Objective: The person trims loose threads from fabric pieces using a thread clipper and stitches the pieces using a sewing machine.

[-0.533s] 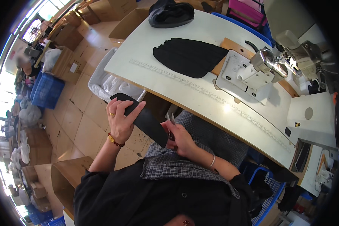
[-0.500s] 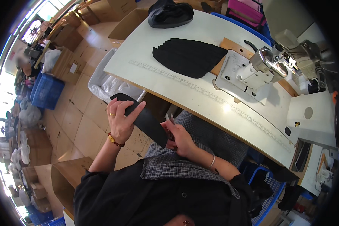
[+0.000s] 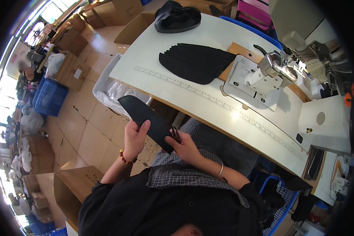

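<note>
A long, curved piece of black material point(image 3: 147, 116) with a pointed far end is held over my lap, in front of the table edge. My left hand point(image 3: 134, 137) grips its near edge around the middle, thumb on top and fingers beneath. At the piece's lower right end, my right hand point(image 3: 187, 148) pinches it with the thumb. A small pair of thread snips point(image 3: 175, 133) sticks up out of that same right hand, blades away from me. On the white table lies a fanned stack of similar black pieces point(image 3: 196, 63).
A sewing machine point(image 3: 272, 70) stands at the table's right. A ruler strip point(image 3: 192, 89) runs along the white table point(image 3: 145, 55). A black bundle point(image 3: 177, 17) lies at the far end. Left of the table is a white-lined bin point(image 3: 110, 80); a cardboard box point(image 3: 72, 188) stands lower left.
My left hand has shifted down along the black piece, its thumb now on top instead of its fingers. The piece has turned over, and the snips have tilted slightly in my right hand.
</note>
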Available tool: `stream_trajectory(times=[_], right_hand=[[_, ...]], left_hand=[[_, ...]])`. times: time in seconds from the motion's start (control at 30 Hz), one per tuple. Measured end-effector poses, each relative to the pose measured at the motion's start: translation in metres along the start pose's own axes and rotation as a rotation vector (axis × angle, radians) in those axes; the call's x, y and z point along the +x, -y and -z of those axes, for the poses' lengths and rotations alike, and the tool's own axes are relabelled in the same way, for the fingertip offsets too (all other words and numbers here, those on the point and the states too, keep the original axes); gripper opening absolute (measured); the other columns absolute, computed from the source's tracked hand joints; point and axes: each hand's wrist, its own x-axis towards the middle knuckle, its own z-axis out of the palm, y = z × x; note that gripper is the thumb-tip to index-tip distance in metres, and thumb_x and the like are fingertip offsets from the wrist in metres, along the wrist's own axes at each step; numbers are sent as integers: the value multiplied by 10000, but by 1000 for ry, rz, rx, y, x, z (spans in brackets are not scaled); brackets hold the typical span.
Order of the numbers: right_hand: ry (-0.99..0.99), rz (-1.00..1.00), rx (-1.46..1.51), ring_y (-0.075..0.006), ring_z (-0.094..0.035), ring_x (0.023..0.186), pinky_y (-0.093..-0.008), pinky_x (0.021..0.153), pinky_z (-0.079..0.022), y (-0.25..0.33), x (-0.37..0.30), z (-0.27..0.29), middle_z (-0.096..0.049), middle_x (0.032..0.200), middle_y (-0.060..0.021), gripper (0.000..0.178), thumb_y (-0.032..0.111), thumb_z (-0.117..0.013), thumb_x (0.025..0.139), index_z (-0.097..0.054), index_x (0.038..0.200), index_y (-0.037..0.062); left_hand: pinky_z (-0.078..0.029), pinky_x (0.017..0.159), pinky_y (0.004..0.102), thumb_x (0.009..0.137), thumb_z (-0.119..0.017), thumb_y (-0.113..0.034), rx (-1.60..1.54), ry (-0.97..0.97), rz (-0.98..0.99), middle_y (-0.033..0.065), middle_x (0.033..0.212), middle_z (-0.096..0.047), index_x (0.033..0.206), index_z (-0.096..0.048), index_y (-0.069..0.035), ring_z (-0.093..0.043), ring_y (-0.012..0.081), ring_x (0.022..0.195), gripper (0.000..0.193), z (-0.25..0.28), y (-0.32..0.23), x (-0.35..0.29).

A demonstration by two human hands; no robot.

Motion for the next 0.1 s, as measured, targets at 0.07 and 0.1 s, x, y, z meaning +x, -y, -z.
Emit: stream_trajectory(times=[0.07,0.1], right_hand=[[-120,162,-279,-20,-514,617,-180,525,-400,-7,4,3,-645,905,-58,280,221,-610,921,-546,1129,45],[-155,121,-230,-57,-612,802,-190,668,-490,-6,4,6,-630,967,-51,304,213,-636,903,-536,1164,95]], left_hand=[[-433,859,255,934,-562,-129,47,22,68,81,1059,-615,1161,-529,40,-546,99,983,285,6,0,0],[-423,890,261,926,-573,-134,92,42,135,83,1107,-604,1216,-503,46,-546,113,1008,349,13,1,3]])
